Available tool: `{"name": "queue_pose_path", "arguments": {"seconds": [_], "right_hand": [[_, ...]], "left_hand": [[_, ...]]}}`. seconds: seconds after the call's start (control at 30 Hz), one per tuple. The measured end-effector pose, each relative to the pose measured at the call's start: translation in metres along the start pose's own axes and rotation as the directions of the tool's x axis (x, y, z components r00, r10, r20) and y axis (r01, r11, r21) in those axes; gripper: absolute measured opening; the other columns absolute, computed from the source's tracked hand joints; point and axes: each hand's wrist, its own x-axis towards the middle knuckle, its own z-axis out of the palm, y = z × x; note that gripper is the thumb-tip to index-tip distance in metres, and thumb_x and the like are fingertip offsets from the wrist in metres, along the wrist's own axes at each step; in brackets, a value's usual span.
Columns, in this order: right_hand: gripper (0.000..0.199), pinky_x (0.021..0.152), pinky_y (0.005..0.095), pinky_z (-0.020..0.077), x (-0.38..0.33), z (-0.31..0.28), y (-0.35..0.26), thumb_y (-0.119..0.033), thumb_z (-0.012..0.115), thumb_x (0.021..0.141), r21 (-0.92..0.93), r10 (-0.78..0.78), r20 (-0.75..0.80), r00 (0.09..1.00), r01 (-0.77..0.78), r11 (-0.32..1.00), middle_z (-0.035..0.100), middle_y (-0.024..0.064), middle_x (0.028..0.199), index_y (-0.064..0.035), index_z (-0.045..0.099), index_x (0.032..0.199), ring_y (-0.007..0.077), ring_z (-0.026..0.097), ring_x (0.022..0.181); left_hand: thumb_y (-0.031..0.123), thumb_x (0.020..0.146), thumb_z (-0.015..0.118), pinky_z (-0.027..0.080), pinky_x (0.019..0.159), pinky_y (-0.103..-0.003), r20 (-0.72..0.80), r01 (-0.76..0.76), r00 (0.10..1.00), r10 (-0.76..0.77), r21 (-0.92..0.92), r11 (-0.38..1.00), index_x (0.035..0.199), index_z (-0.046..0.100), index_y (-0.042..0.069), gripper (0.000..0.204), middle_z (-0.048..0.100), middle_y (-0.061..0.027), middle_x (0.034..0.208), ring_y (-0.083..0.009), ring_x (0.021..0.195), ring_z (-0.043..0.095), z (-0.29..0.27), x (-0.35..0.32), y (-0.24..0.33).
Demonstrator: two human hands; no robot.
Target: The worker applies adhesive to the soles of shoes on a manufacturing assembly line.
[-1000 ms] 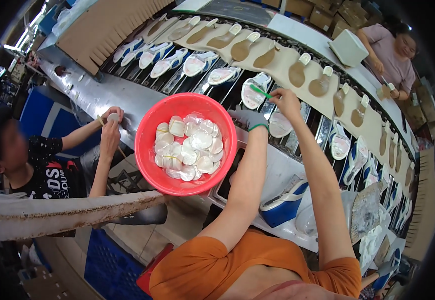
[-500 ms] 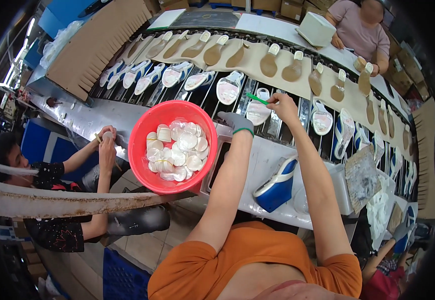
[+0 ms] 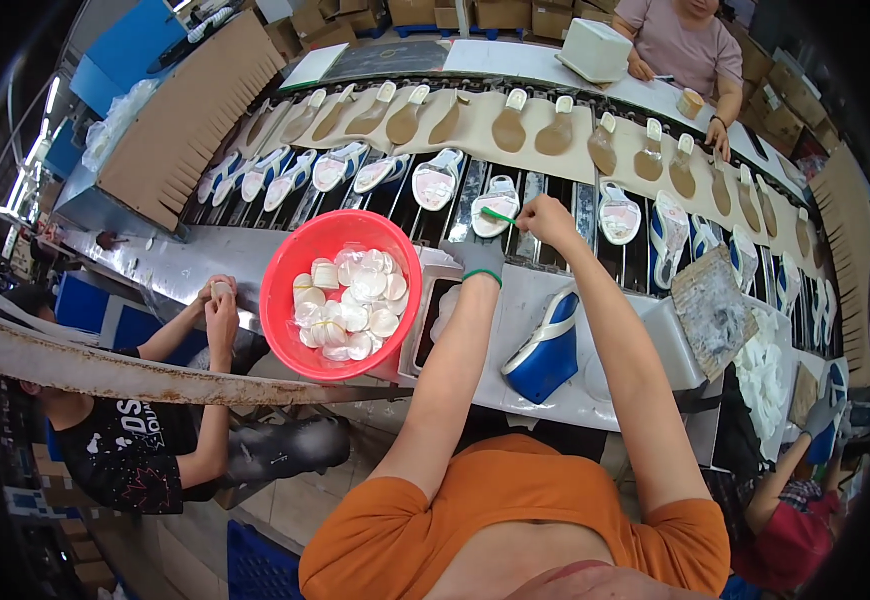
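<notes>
In my right hand (image 3: 547,220), which is closed in a pinch, is a small green brush (image 3: 500,216). Its tip lies over the insole of a white wedge sandal (image 3: 496,196) on the roller conveyor. My left hand (image 3: 475,258) wears a grey glove with a green cuff and rests at the conveyor's near edge, just below that sandal. Its fingers blend into the metal, so their pose is unclear. Close to my left forearm stands a red bucket (image 3: 280,330) of round, pale discs. A blue-and-white wedge sandal (image 3: 545,350) lies on the bench between my forearms.
More sandals (image 3: 439,180) line the rollers, with brown soles (image 3: 509,122) on a beige sheet (image 3: 475,105) behind. To the right a stained board (image 3: 712,305) leans on a white container (image 3: 660,340). Co-workers sit at left (image 3: 135,430) and across the line (image 3: 680,45). A pale strap (image 3: 105,365) crosses at left.
My right hand has lowered the green brush from above the sandal's edge onto its insole. My gloved left hand has shifted slightly nearer to me. The view has shifted a little.
</notes>
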Motion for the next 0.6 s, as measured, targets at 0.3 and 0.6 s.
{"name": "queue_pose_path", "arguments": {"seconds": [0.3,0.6], "right_hand": [[0.016,0.071,0.0428,0.0516,-0.059,-0.025,-0.019,-0.016,0.068,0.086,0.295,0.071,-0.322,0.944,0.029,0.955,0.072,0.0184,0.084,-0.0028,0.073,0.093,0.0353,0.070,0.082],[0.034,0.079,0.0267,0.0485,-0.190,-0.080,0.013,-0.013,0.076,0.086,0.461,0.160,-0.245,0.956,-0.030,0.887,0.071,0.0048,0.095,0.0022,0.070,0.116,0.0112,0.062,0.085]], "left_hand": [[0.054,0.100,0.045,0.015,0.122,-0.041,0.370,-0.216,0.922,-0.113,0.735,0.643,0.159,0.011,0.005,0.084,0.019,-0.0181,0.163,-0.0291,0.151,0.020,-0.005,-0.109,-0.018],[0.036,0.083,0.076,0.048,0.100,-0.042,0.377,-0.553,0.828,-0.415,0.674,-0.491,0.148,0.036,0.000,0.085,0.056,-0.0225,0.133,-0.0315,0.119,0.059,-0.034,-0.191,-0.011]]}}
